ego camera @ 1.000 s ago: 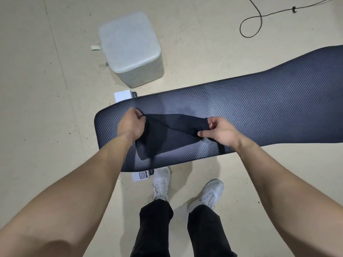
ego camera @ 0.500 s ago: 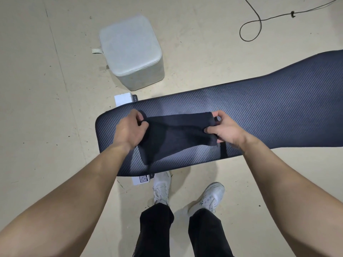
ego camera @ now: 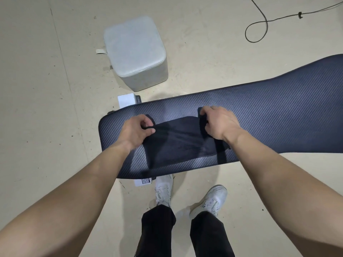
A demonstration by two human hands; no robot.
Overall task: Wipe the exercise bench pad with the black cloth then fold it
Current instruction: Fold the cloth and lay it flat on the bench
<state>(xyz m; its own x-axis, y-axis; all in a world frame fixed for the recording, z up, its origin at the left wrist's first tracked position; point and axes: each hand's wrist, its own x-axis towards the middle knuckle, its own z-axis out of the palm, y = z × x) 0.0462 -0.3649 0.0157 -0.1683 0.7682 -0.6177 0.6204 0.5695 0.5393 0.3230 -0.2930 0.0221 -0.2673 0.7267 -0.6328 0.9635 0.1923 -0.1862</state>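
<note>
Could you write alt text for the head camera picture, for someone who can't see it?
Seen from above, a left hand and right hand each pinch an end of a black cloth spread on a dark exercise bench pad. A grey cube stool stands on the floor beyond.

The cloth (ego camera: 178, 143) lies on the bench pad (ego camera: 269, 115), between both hands; a stool (ego camera: 134, 52) stands behind.

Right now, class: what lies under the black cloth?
The cloth lies on the bench pad, pinched by the left hand and right hand. Ribbed pad shows all round it; the patch beneath is covered.
</note>
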